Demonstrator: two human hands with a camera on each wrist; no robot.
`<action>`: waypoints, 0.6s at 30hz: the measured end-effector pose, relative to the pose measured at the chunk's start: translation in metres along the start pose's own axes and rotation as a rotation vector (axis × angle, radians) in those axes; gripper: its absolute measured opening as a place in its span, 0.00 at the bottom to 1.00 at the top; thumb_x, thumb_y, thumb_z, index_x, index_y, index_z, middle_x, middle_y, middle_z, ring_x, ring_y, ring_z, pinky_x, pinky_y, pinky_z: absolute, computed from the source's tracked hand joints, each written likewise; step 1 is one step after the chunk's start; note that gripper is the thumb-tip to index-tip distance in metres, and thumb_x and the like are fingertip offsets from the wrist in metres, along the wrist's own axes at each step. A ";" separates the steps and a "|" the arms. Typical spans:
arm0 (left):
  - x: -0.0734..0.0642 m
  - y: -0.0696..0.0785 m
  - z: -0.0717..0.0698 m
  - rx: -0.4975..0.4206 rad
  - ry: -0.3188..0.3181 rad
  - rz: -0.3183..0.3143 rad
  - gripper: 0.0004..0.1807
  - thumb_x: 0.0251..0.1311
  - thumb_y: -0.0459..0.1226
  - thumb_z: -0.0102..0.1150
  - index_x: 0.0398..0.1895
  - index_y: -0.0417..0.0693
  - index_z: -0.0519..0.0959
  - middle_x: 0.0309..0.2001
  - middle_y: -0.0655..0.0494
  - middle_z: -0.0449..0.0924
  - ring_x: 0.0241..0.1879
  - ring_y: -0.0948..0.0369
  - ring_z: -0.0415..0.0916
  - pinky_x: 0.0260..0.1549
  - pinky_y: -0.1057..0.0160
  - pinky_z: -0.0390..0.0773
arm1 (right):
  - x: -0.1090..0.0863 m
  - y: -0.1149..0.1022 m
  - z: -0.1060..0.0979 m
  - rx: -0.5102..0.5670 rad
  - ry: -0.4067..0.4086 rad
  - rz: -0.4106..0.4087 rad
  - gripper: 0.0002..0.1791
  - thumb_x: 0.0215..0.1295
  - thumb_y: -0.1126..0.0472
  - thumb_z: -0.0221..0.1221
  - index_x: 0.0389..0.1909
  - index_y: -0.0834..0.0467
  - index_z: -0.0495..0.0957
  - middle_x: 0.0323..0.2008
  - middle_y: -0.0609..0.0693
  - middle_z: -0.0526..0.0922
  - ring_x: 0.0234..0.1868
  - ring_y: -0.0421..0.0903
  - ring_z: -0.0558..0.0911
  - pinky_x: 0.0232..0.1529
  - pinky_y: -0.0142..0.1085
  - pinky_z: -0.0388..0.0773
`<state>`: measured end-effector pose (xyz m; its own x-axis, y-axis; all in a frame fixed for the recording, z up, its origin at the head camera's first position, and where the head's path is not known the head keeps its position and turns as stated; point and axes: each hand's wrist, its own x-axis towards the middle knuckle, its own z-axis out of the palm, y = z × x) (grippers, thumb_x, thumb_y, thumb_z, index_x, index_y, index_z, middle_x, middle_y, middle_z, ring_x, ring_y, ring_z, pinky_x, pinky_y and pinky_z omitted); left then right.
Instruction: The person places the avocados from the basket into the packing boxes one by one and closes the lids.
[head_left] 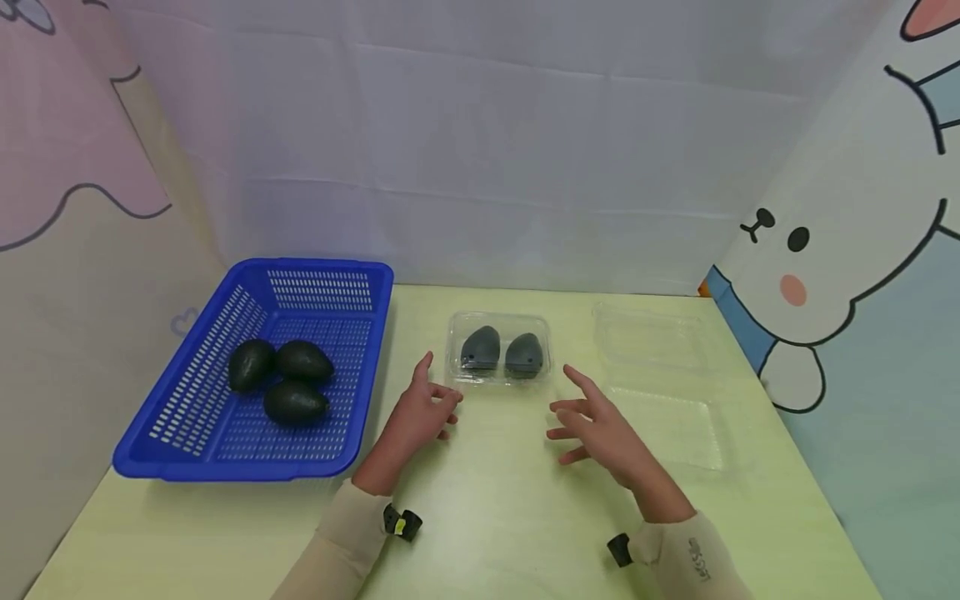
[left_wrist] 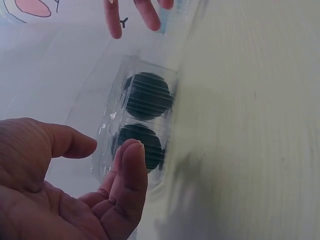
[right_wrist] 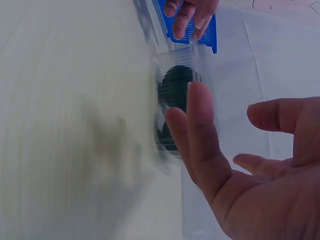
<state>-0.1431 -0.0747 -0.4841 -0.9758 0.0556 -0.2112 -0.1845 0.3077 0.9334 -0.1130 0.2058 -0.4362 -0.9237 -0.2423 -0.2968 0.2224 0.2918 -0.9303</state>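
A clear plastic box [head_left: 500,320] stands on the table in front of both hands. Inside it sit two dark avocados [head_left: 480,345], their shapes distorted by the plastic. My left hand [head_left: 417,413] hovers at the box's near left corner, fingers loosely bent and thumb apart. On the near right side is my right hand [head_left: 604,429], fingers spread toward the box. Neither hand holds anything. In the left wrist view, the left fingertips overlap the box [left_wrist: 114,122]; the right wrist view shows the right fingers [right_wrist: 201,125] in front of it.
To the left stands a blue perforated basket [head_left: 378,333] with three dark avocados [head_left: 296,403] inside. An opened clear plastic box [head_left: 663,425] lies at the right, its two halves spread front and back. A light cloth backdrop [head_left: 480,167] borders the table's far edge.
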 end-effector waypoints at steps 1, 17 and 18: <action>-0.002 0.001 -0.001 0.019 0.005 -0.001 0.47 0.73 0.39 0.59 0.84 0.48 0.39 0.49 0.46 0.85 0.28 0.55 0.83 0.25 0.58 0.84 | -0.005 -0.002 -0.004 -0.018 -0.013 -0.004 0.40 0.80 0.60 0.53 0.84 0.46 0.43 0.69 0.72 0.68 0.56 0.64 0.83 0.40 0.50 0.86; -0.021 0.015 -0.008 0.141 0.014 0.032 0.47 0.71 0.43 0.58 0.83 0.47 0.41 0.40 0.55 0.86 0.23 0.54 0.82 0.25 0.58 0.77 | -0.035 -0.019 -0.067 -0.165 0.063 -0.121 0.37 0.82 0.56 0.51 0.84 0.50 0.45 0.67 0.70 0.69 0.60 0.66 0.79 0.46 0.46 0.85; -0.022 0.017 -0.008 0.138 0.011 0.029 0.47 0.71 0.43 0.58 0.83 0.49 0.42 0.41 0.55 0.85 0.25 0.53 0.83 0.25 0.59 0.77 | -0.036 -0.018 -0.069 -0.176 0.075 -0.127 0.37 0.82 0.56 0.51 0.84 0.50 0.45 0.67 0.70 0.70 0.60 0.66 0.79 0.47 0.45 0.85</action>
<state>-0.1254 -0.0780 -0.4611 -0.9818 0.0565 -0.1811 -0.1392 0.4341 0.8900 -0.1057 0.2733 -0.3935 -0.9628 -0.2200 -0.1566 0.0509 0.4215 -0.9054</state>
